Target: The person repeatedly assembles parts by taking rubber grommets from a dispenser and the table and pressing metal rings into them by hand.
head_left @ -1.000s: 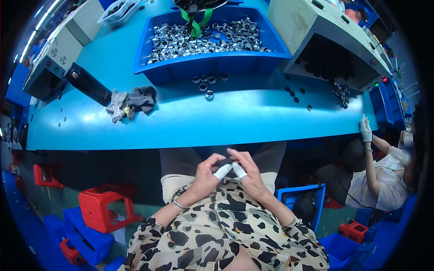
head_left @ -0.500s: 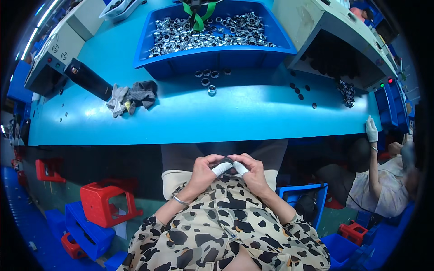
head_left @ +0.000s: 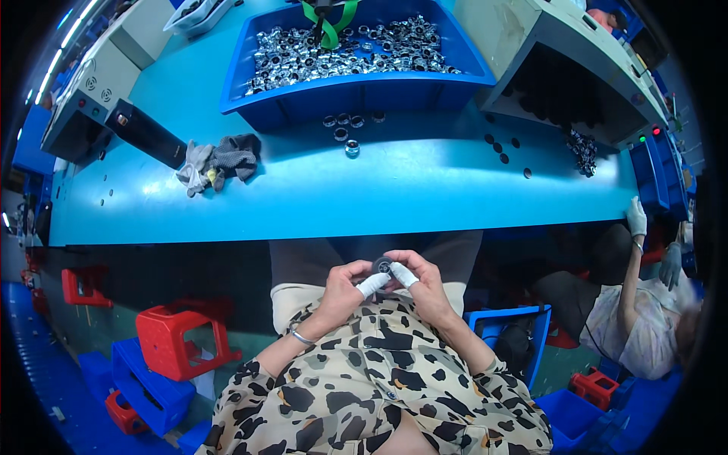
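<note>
My left hand (head_left: 345, 290) and my right hand (head_left: 425, 284) meet over my lap, just below the table's front edge. Between them they grip a small dark round part (head_left: 382, 265) with a paler ring in its middle. Both thumbs are wrapped in white coverings. My right thumb presses on the face of the part, while the left thumb lies along its lower side. The fingers behind it are partly hidden. Beyond my hands, several shiny metal rings (head_left: 352, 148) lie on the blue-green table (head_left: 318, 205).
A blue bin (head_left: 356, 91) full of metal rings stands at the back. Left are a black bottle (head_left: 145, 135) and grey gloves (head_left: 233, 158). Dark discs (head_left: 497, 148) lie right, near a box-shaped machine (head_left: 599, 68). A co-worker's gloved hand (head_left: 636, 218) is at the table's right end.
The round part has tipped so its ringed face shows. My right thumb has moved onto that face. At right, the co-worker's gloved hand has shifted outward, and a second gloved hand shows.
</note>
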Motion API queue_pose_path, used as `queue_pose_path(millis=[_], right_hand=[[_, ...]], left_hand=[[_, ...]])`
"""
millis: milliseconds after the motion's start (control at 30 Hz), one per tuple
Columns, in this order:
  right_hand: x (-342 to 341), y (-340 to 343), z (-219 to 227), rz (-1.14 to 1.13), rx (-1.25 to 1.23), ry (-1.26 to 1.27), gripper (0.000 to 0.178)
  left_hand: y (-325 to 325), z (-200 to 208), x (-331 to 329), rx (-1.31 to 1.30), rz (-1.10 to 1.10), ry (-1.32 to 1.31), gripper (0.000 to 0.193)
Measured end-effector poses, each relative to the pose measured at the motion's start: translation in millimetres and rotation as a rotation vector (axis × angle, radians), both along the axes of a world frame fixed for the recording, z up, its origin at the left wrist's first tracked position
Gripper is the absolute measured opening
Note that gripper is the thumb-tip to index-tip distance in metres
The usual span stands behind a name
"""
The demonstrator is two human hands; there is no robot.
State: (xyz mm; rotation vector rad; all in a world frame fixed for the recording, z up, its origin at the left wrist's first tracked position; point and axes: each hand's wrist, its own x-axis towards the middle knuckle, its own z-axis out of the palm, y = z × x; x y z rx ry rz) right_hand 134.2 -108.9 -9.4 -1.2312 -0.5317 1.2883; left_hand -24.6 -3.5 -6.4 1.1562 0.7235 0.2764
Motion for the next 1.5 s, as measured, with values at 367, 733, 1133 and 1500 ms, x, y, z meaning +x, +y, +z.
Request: queue_pose_path(millis=[367,733,1133,1500], right_hand=[[-11,-6,-10,-0.072,0.096,-0.526,0.022],[21,-5,-12,0.109,-0.208,-1.309,0.022],[45,172,61,-0.059,0.306,-1.529,0.023],[87,149,95,0.335,0.010,-1.346,0.024]], left_hand=[[1,-21,1,-0.014,0.017,0.015,0.008],[25,-18,-18,-0.678,0.160,-0.104,0.034],[25,58,-21,-0.500,0.218,-0.273,0.041],[42,90,-22,-0.465,0.225,-0.320,0.030]])
